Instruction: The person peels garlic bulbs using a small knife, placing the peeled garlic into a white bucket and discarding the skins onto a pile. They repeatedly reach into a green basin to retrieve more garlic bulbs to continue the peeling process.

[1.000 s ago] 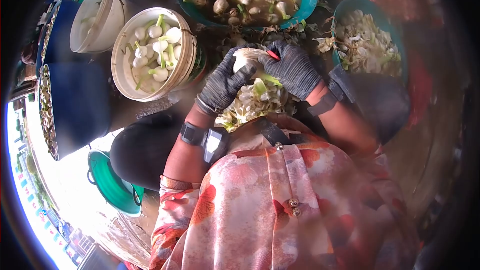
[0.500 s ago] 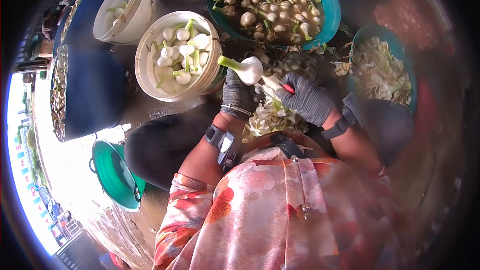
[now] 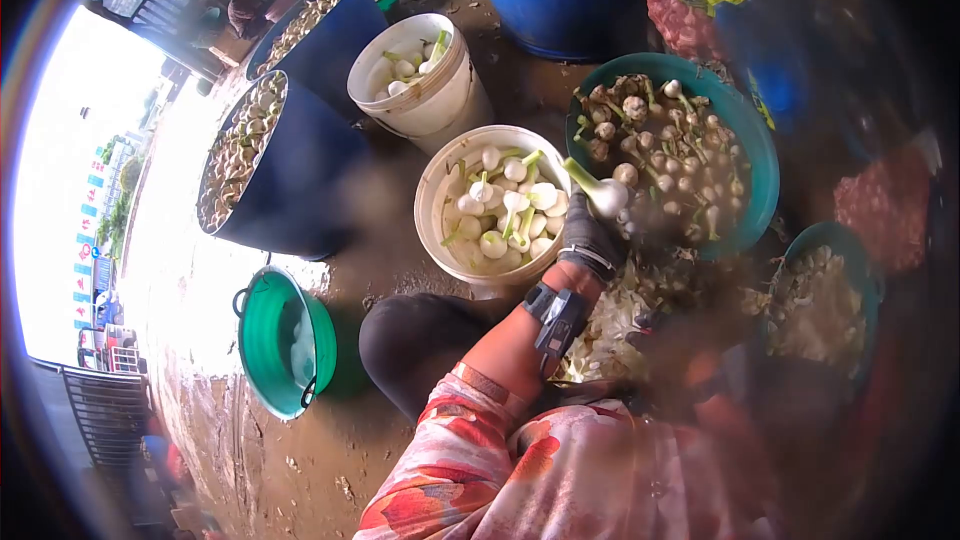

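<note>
My left hand, in a grey knit glove, is closed around a peeled white garlic bulb. The bulb's green stem points up and left, toward the white bucket of peeled garlic bulbs. My right hand is low over a heap of garlic skins. Blur and shadow hide its fingers and anything in them. Beyond my left hand lies a teal tub of unpeeled garlic bulbs in murky water.
Another white bucket stands behind the first. Large blue barrels full of garlic are at left, and a further blue barrel is at the back. A green basin sits at left, a tub of skins at right.
The view has swung left, so things appear shifted right. My left hand still holds the bulb, now closer to the white bucket's rim. My right hand has drawn away from the bulb.
</note>
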Action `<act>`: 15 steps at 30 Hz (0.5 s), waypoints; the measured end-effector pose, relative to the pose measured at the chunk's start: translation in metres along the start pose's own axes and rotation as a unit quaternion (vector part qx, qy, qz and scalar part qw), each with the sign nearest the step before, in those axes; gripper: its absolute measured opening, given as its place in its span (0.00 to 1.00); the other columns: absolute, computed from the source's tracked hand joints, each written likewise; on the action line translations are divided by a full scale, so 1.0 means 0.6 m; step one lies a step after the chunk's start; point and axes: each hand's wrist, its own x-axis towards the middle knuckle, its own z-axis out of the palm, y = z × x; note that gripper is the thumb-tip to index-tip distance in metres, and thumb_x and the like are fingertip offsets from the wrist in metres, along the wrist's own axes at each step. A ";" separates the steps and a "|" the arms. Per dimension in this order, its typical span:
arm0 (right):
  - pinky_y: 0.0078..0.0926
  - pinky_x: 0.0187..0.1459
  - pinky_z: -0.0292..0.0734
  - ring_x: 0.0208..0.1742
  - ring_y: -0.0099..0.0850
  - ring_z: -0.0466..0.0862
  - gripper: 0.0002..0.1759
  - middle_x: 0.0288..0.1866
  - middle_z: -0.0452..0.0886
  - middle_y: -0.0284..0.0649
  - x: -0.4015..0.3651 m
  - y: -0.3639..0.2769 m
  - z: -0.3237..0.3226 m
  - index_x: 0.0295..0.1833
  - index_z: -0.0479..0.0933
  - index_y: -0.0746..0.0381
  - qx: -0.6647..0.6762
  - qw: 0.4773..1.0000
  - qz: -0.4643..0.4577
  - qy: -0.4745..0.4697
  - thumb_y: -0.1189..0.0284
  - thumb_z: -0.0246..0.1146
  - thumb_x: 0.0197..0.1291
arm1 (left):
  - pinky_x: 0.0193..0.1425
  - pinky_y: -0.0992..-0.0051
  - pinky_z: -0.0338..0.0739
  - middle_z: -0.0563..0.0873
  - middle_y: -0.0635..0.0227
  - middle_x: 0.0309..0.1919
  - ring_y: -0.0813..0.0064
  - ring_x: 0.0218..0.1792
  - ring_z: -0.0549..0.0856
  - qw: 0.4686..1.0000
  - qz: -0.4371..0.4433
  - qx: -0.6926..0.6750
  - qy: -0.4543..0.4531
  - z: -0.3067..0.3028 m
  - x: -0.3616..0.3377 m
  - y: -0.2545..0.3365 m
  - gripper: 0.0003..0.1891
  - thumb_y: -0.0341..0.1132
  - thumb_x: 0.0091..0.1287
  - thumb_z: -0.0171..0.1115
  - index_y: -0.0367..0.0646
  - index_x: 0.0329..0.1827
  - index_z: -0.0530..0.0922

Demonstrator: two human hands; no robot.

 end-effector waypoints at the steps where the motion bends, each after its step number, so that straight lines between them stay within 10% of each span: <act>1: 0.41 0.54 0.78 0.51 0.47 0.84 0.29 0.48 0.85 0.49 0.003 -0.002 0.006 0.55 0.81 0.58 0.007 1.000 -0.024 -0.008 0.45 0.59 0.62 | 0.23 0.74 0.72 0.79 0.68 0.25 0.72 0.21 0.76 0.996 0.081 0.015 0.033 0.041 0.001 0.024 0.20 0.53 0.73 0.46 0.45 0.38 0.76; 5: 0.43 0.53 0.77 0.51 0.46 0.84 0.27 0.49 0.85 0.47 0.007 0.002 0.002 0.55 0.81 0.55 0.053 0.996 -0.023 -0.071 0.47 0.60 0.62 | 0.36 0.63 0.82 0.83 0.62 0.33 0.63 0.30 0.81 0.962 0.272 0.028 -0.018 0.143 0.068 0.231 0.23 0.54 0.73 0.44 0.44 0.43 0.79; 6: 0.44 0.52 0.78 0.50 0.47 0.84 0.26 0.48 0.85 0.47 0.016 0.015 0.016 0.54 0.81 0.56 0.071 0.994 -0.026 -0.074 0.47 0.61 0.61 | 0.40 0.61 0.82 0.84 0.58 0.38 0.60 0.35 0.82 0.858 0.453 0.220 -0.100 0.109 0.161 0.356 0.26 0.57 0.71 0.46 0.42 0.46 0.80; 9: 0.45 0.48 0.78 0.46 0.49 0.84 0.24 0.43 0.85 0.49 0.012 0.020 -0.004 0.51 0.80 0.58 0.097 0.993 -0.019 -0.061 0.50 0.63 0.60 | 0.52 0.59 0.79 0.82 0.53 0.52 0.57 0.45 0.82 0.978 0.176 0.033 -0.107 0.144 0.215 0.497 0.30 0.57 0.73 0.42 0.41 0.63 0.71; 10: 0.45 0.48 0.78 0.46 0.49 0.84 0.24 0.43 0.85 0.49 0.012 0.025 0.004 0.51 0.80 0.58 0.107 0.992 0.006 -0.063 0.50 0.63 0.60 | 0.57 0.58 0.77 0.81 0.53 0.56 0.57 0.49 0.82 0.964 0.253 0.073 -0.025 0.195 0.178 0.437 0.29 0.56 0.74 0.41 0.42 0.66 0.69; 12: 0.44 0.47 0.78 0.45 0.50 0.84 0.23 0.42 0.85 0.49 0.026 0.037 0.016 0.49 0.80 0.59 0.117 0.992 -0.016 -0.052 0.51 0.62 0.61 | 0.61 0.60 0.74 0.79 0.55 0.60 0.59 0.55 0.79 0.875 -0.024 0.297 -0.382 0.156 0.217 0.382 0.30 0.57 0.74 0.40 0.42 0.66 0.69; 13: 0.44 0.47 0.78 0.45 0.50 0.84 0.23 0.42 0.85 0.49 0.030 0.039 0.014 0.49 0.80 0.59 0.121 0.991 -0.004 -0.051 0.51 0.62 0.61 | 0.64 0.60 0.71 0.79 0.59 0.60 0.61 0.57 0.77 0.917 0.175 0.353 -0.064 0.202 0.179 0.223 0.24 0.51 0.75 0.43 0.43 0.63 0.71; 15: 0.45 0.46 0.78 0.44 0.50 0.85 0.21 0.41 0.85 0.50 0.030 0.037 0.010 0.47 0.80 0.60 0.140 0.988 -0.033 -0.059 0.53 0.61 0.61 | 0.42 0.63 0.80 0.85 0.60 0.44 0.63 0.41 0.84 0.903 -0.003 0.420 -0.088 0.142 0.260 0.132 0.15 0.45 0.72 0.56 0.45 0.52 0.77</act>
